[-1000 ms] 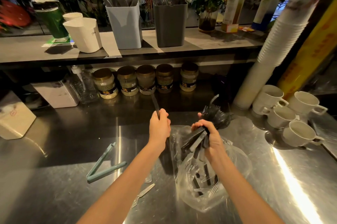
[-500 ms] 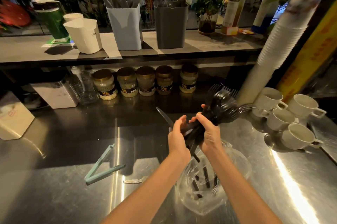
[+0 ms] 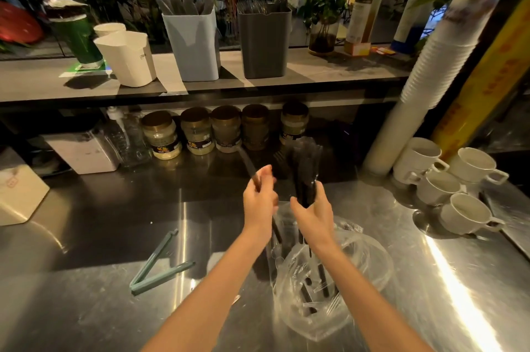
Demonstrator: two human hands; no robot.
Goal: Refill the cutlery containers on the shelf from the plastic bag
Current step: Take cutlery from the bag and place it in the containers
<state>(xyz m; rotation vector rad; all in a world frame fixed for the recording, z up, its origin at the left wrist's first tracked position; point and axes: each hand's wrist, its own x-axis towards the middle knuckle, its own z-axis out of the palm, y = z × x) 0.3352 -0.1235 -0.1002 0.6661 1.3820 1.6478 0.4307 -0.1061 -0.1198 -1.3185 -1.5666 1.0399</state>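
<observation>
Black plastic cutlery (image 3: 307, 168) stands upright in a bundle in the person's right hand (image 3: 311, 214), whose fingers and thumb curl round the handles above the middle of the steel counter (image 3: 100, 308). Both bare forearms reach forward from the counter's front edge, roughly side by side. The left hand (image 3: 259, 202), just beside the right and slightly blurred, grips a single black utensil (image 3: 247, 164) by its handle, its tip tilted up and to the left. Below the wrists, a clear plastic bag (image 3: 370, 268) lies open toward the front edge with black pieces inside. On the shelf (image 3: 329, 70) above the counter's back edge stand a white container (image 3: 129, 59), a pale blue container (image 3: 195, 47) of flat pale pieces and a dark grey container (image 3: 265, 42) of forks. A teal clip (image 3: 160, 265) lies open toward the counter's left side.
</observation>
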